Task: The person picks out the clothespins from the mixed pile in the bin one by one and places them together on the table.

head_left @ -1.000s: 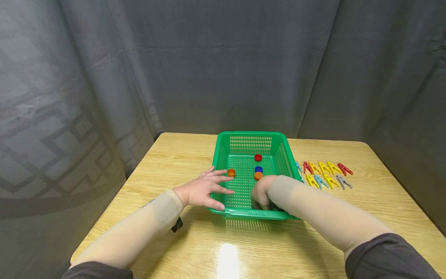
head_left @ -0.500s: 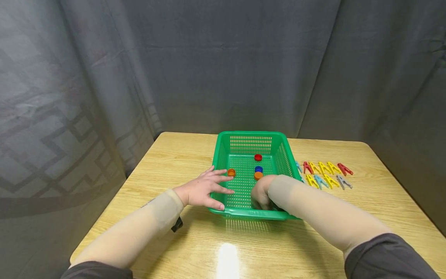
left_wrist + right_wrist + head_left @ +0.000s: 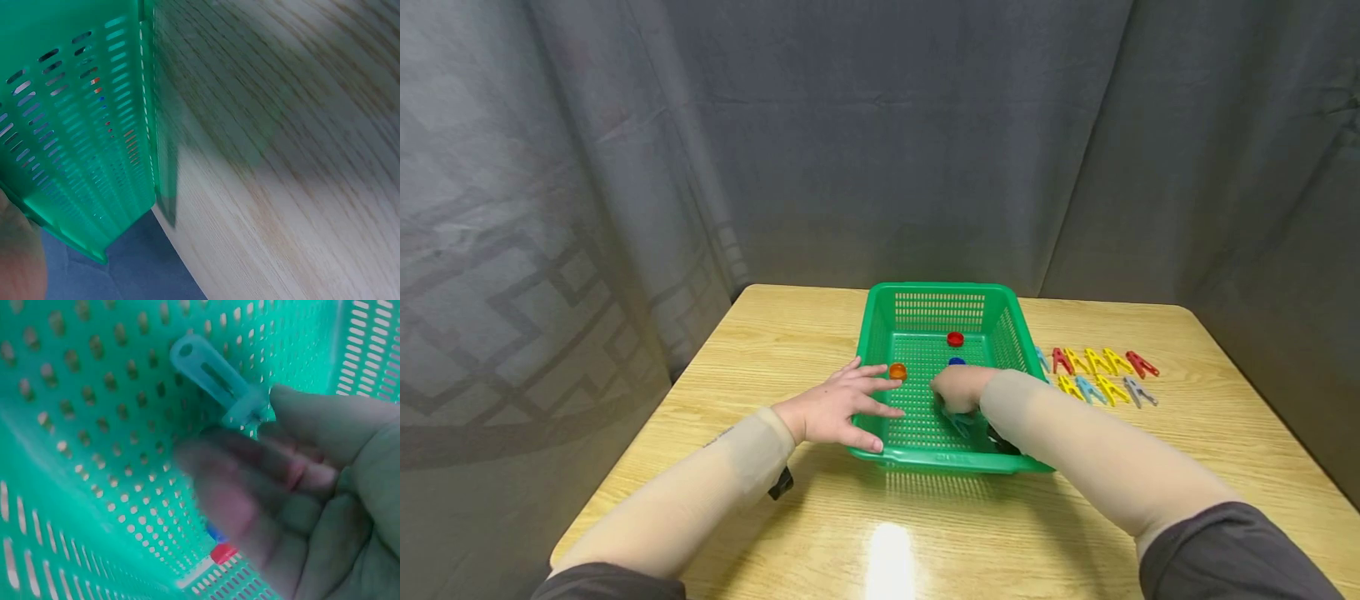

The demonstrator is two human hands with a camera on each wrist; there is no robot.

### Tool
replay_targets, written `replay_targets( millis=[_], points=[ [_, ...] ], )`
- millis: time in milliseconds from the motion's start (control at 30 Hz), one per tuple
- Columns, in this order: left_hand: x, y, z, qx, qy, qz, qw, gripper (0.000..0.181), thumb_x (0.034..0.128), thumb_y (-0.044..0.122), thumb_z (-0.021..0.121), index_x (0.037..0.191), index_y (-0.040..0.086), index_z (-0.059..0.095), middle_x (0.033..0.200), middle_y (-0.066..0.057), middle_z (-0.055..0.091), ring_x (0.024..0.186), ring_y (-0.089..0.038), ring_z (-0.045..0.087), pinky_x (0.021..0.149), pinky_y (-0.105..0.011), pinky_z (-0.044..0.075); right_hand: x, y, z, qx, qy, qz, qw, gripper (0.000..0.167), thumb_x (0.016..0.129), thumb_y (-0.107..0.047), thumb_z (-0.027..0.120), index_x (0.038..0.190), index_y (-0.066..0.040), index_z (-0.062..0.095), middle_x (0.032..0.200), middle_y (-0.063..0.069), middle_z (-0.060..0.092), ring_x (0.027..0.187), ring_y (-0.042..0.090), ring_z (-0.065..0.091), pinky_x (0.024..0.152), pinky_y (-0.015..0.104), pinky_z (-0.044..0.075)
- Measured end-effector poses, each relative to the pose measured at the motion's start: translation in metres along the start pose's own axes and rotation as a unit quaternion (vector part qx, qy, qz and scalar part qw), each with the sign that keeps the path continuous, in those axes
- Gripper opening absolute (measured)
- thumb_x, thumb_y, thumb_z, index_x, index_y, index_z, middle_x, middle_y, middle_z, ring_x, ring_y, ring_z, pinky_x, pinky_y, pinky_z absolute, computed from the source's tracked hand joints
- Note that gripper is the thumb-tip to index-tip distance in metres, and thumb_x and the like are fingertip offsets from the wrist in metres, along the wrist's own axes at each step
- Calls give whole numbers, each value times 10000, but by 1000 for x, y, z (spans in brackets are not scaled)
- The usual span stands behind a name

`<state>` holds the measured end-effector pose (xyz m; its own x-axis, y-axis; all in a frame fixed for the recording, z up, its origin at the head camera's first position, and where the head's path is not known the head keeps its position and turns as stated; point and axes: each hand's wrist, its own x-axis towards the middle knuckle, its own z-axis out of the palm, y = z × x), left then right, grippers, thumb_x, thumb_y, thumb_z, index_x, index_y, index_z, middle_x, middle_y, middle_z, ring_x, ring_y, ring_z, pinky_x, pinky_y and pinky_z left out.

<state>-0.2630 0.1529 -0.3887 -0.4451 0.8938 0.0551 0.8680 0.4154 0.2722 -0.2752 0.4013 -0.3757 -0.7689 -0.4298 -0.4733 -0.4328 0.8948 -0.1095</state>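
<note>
My left hand [image 3: 842, 407] rests with spread fingers over the left rim of a green plastic basket [image 3: 946, 458]. My right hand [image 3: 962, 387] reaches down inside the basket, and the right wrist view shows its thumb apart from blurred, slightly bent fingers. Close beside the thumb tip is a light blue clothespin [image 3: 215, 378], seen against the perforated basket floor; no finger plainly wraps it. From the head, that clothespin shows just below the hand. A red cap [image 3: 955, 339], a partly covered blue cap [image 3: 957, 362] and an orange cap [image 3: 898, 372] lie in the basket.
To the basket's right, two rows of clothespins lie on the wooden table [image 3: 805, 333]: several yellow ones [image 3: 1096, 360], red ones [image 3: 1142, 364], light blue ones [image 3: 1089, 390] and a grey one [image 3: 1140, 392]. Grey curtains [image 3: 880, 150] hang around the table.
My right hand has shifted forward and slightly left inside the basket. It now covers one orange cap, and the light blue clothespin has come into view below it. The left hand stays put.
</note>
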Motion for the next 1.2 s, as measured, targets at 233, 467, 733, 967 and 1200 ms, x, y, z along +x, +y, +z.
replay_targets(
  millis=[233, 467, 733, 967, 1200],
  points=[
    [0, -1, 1, 3, -6, -18, 10000, 534, 850, 535, 622, 1303, 254, 628, 1529, -9, 359, 1462, -241, 136, 1142, -546, -15, -3, 1, -5, -316, 279, 409, 9983, 116, 857, -154, 701, 876, -71, 622, 797, 43, 589, 679, 199, 502, 598, 336, 435],
    [0, 0, 1, 5, -61, -53, 10000, 532, 854, 537, 614, 1307, 258, 624, 1534, -1, 350, 1464, -230, 122, 1143, -541, -24, -5, 1, 2, -634, -150, 706, 9954, 348, 746, -403, 816, 832, -109, 651, 792, -4, 610, 743, 166, 567, 722, 379, 520],
    [0, 0, 0, -8, -57, -52, 10000, 536, 855, 544, 608, 1305, 253, 627, 1534, 2, 349, 1464, -232, 123, 1142, -546, -20, -2, 6, 6, -909, -312, 667, 9931, 213, 761, -209, 821, 845, -106, 655, 803, 11, 591, 740, 172, 511, 706, 356, 503],
    [0, 0, 1, -35, -33, -15, 10000, 528, 857, 531, 616, 1302, 248, 629, 1531, -16, 357, 1463, -240, 127, 1141, -548, -23, -3, 8, 4, -960, -444, 514, 9931, 247, 750, -90, 822, 912, -104, 636, 831, 28, 587, 776, 198, 520, 729, 353, 491],
    [-1, 0, 1, -62, -21, -26, 10000, 528, 855, 523, 621, 1305, 246, 627, 1533, -8, 351, 1463, -236, 128, 1143, -543, -20, 0, 12, 6, -783, -266, 549, 9951, 144, 826, 26, 656, 841, -91, 573, 745, 45, 492, 666, 198, 403, 576, 308, 314]
  ],
)
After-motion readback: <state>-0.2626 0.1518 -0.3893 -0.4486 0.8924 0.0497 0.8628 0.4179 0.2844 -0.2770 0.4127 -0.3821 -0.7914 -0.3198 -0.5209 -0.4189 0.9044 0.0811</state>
